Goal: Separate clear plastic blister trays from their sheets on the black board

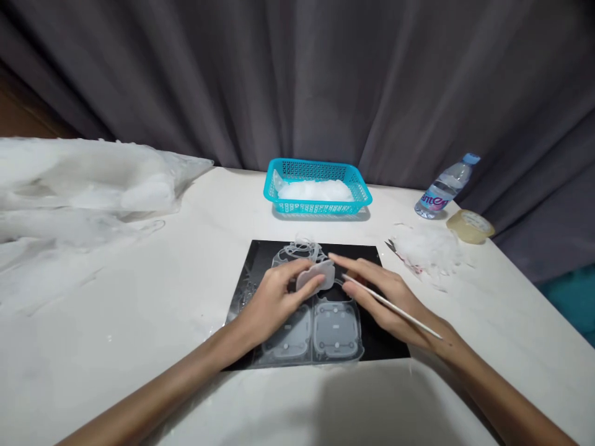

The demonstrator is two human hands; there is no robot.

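Observation:
Pinched between the thumb and fingers of my left hand (274,296) is a small, translucent, rounded plastic piece (321,277), lifted over the black board (385,344). My right hand (383,291), just right of that piece, grips a thin white stick (404,314) that slants back across the hand toward the wrist. Its index finger reaches close to the piece's upper edge; whether it touches, I cannot tell. On the board below lie clear, square-shaped plastic panels (336,329), partly covered by my left hand. Loose clear plastic cut-outs (300,249) lie behind the hands.
A turquoise basket (318,207) with white material inside stands at the back. Plastic bags (88,179) spread over the left side. At right are small scissors (403,257), plastic scraps (427,246), a water bottle (444,189) and a tape roll (470,227) near the table edge.

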